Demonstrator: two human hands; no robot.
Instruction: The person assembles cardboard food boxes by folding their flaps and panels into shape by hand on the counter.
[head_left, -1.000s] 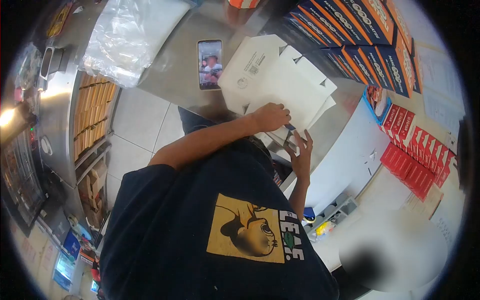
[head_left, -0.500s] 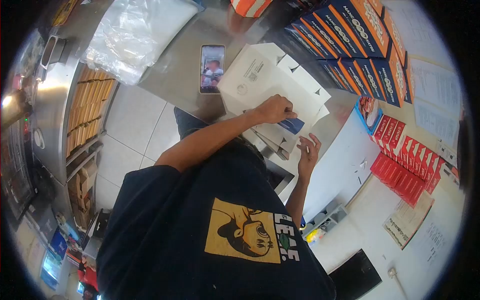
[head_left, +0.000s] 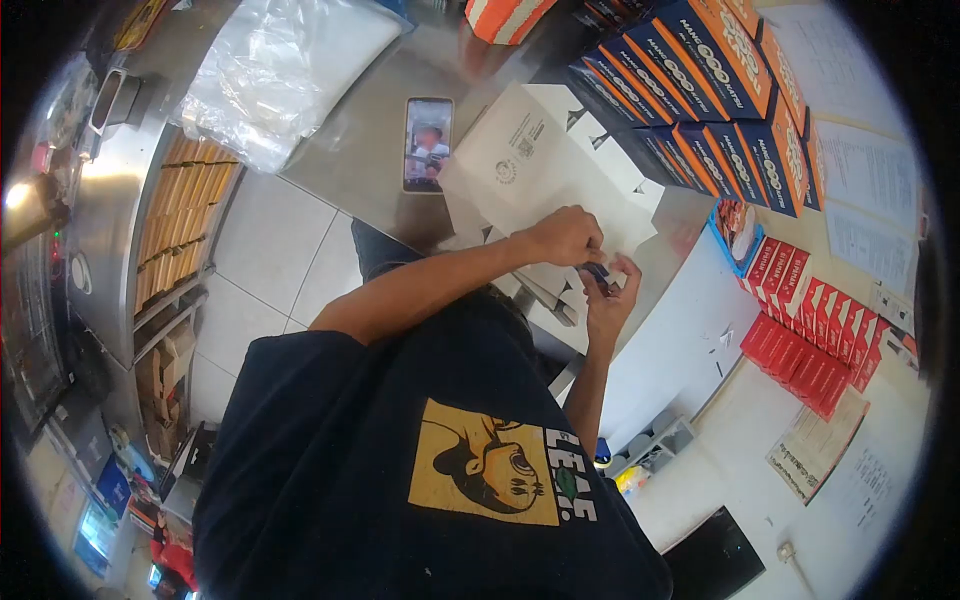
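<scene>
On the counter (head_left: 350, 150), boxes (head_left: 715, 60) are reading "MANG" and "KATSU"; your left hand (head_left: 566, 236) is pinching a dark piece (head_left: 597, 270); your right hand (head_left: 611, 296), earlier open, is closing on it.

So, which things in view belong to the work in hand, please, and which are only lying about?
Seemingly in the work:
small dark blue piece, being handled
white cardboard carton, lying opened out
steel counter, under the carton

Seemingly just lying about:
phone
clear plastic bundle
blue-and-orange boxes, stacked
red boxes
orange-and-white striped item
</scene>
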